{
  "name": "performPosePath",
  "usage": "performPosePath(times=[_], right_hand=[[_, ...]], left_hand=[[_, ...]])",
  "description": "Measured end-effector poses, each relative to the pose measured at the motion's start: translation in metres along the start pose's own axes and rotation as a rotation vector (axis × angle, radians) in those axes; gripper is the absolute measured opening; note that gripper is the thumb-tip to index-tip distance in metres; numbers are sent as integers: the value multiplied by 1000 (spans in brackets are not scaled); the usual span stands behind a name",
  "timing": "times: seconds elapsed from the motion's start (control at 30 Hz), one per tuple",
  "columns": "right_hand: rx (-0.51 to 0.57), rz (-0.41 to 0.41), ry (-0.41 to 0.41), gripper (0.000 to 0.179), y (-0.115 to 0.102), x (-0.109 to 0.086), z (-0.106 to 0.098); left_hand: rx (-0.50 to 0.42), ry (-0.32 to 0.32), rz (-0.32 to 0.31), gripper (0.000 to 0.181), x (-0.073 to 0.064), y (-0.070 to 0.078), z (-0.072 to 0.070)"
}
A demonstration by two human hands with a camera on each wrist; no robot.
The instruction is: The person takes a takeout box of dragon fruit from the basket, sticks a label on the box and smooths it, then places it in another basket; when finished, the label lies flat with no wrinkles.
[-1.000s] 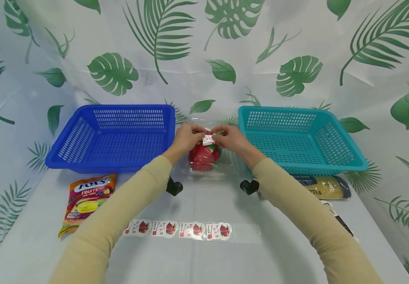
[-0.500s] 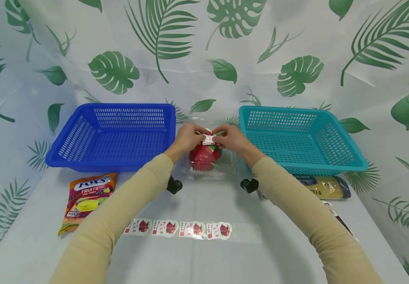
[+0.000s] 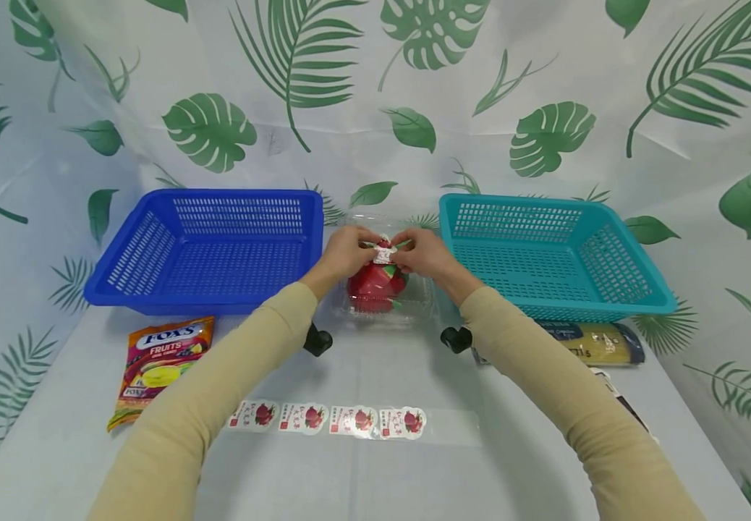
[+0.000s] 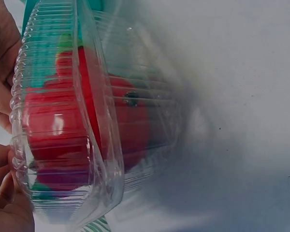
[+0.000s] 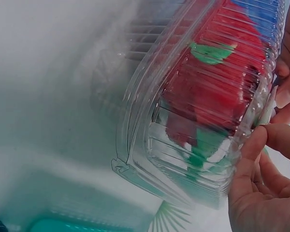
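In the head view, a clear plastic clamshell box point(image 3: 419, 300) stands shut between two baskets, with red toy-like fruit point(image 3: 372, 284) and green bits inside. Over its lid is a white sticker point(image 3: 385, 253) with a red fruit picture. My left hand point(image 3: 348, 251) pinches the sticker's left edge, while my right hand point(image 3: 422, 253) pinches its right edge. From the right wrist, the sticker's edge point(image 5: 268, 108) shows close against the ribbed lid between the hands. Whether it sticks to the lid, I cannot tell. Thumbs partly cover the sticker.
A blue basket point(image 3: 239, 268) stands left, a teal basket point(image 3: 551, 260) right. Several stickers lie on a clear strip point(image 3: 454, 427) in front. A candy bag point(image 3: 160, 369) is at left; a yellow-and-dark packet point(image 3: 600, 344) and a partly hidden black-and-white item point(image 3: 626, 401) are at right.
The sticker has tilted and shifted slightly away from me, so more of its red picture shows between the fingers. Both hands keep their pinch and have barely moved.
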State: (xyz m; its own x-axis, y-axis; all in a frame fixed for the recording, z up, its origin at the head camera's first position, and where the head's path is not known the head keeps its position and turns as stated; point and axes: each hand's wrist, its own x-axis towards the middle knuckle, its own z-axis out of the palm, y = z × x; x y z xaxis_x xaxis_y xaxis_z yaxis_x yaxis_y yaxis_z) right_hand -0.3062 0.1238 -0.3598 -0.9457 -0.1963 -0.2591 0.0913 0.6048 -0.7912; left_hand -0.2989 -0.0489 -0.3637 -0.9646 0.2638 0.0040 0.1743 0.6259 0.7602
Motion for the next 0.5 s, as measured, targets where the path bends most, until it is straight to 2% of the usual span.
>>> performPosePath(times=[0.2,0.5], right_hand=[[11,10,17,47,-2,0,-1],[5,12,16,45,0,1,-1]], left_hand=[[-51,3,14,32,0,-5,2],[-39,5,54,32,-3,-5,2]])
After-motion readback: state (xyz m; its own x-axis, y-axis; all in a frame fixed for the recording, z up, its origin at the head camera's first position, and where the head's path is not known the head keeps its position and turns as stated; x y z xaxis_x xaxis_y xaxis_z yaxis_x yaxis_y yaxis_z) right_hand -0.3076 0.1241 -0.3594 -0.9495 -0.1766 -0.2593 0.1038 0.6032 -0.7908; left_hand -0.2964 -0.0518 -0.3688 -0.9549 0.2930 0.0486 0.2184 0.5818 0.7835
